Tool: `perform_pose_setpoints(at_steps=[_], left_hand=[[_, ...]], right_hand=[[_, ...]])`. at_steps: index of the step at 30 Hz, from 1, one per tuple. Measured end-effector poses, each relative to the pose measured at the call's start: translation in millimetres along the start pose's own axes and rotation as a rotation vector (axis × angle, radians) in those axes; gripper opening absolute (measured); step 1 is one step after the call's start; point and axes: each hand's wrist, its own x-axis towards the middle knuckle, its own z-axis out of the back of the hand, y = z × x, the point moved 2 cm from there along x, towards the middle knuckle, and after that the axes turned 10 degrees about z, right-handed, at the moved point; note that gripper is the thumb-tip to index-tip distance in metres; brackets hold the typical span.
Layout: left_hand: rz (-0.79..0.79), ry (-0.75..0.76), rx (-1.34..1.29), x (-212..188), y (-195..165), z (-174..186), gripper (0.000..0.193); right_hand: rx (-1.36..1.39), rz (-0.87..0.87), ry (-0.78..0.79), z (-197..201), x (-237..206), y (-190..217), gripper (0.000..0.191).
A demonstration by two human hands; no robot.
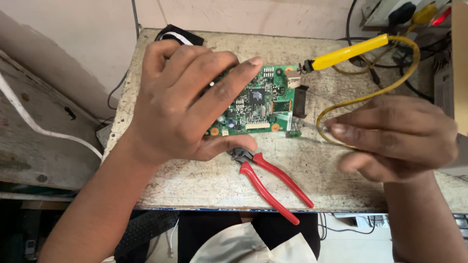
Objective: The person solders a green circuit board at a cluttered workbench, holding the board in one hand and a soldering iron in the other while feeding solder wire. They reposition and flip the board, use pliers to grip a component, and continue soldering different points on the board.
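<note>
My left hand [187, 102] grips a green circuit board [261, 100] by its left side, fingers over the top edge and thumb under the near edge, holding it tilted above the bench. My right hand [395, 136] pinches a thin metal tool [308, 125], blurred, whose tip touches the board's lower right corner. A soldering iron with a yellow handle [348, 52] lies on the bench behind the board, its tip close to the board's top right corner. Its yellow cord [375, 92] loops past my right hand.
Red-handled pliers [270, 178] lie on the worn bench [209, 182] just in front of the board. A power strip with plugs [404, 12] sits at the back right. A white cable [29, 122] runs over the shelf at left. A keyboard [146, 229] is below the bench edge.
</note>
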Motion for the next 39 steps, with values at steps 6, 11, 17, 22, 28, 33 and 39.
perform_pose_setpoints(at_steps=[6, 11, 17, 22, 28, 33, 39], left_hand=[[0.037, -0.007, -0.017, 0.0, -2.3, 7.4, 0.083], [0.034, -0.025, 0.008, -0.3, -6.0, 10.1, 0.082], [0.058, -0.036, -0.016, -2.2, -5.5, 6.2, 0.082], [0.050, 0.003, -0.016, -6.0, -5.5, -0.2, 0.080], [0.068, 0.017, -0.059, -6.2, -6.4, -2.5, 0.082], [0.071, 0.034, -0.114, -3.6, -10.6, -9.1, 0.085], [0.160, 0.098, -0.352, -3.4, -11.5, -15.3, 0.084]], right_hand=[[-0.184, -0.007, -0.038, -8.0, 4.6, 11.3, 0.029], [-0.267, -0.028, 0.065, -8.1, 12.9, 17.9, 0.031], [-0.309, -0.078, 0.071, -8.3, 34.8, 24.0, 0.026], [-0.489, -0.082, 0.155, -9.4, 35.3, 25.7, 0.017], [-0.578, -0.176, 0.080, -3.3, 17.2, 19.2, 0.030], [-0.580, -0.239, 0.084, 0.7, 10.6, 19.5, 0.022], [-0.584, -0.185, 0.018, -1.7, 12.1, 23.5, 0.026]])
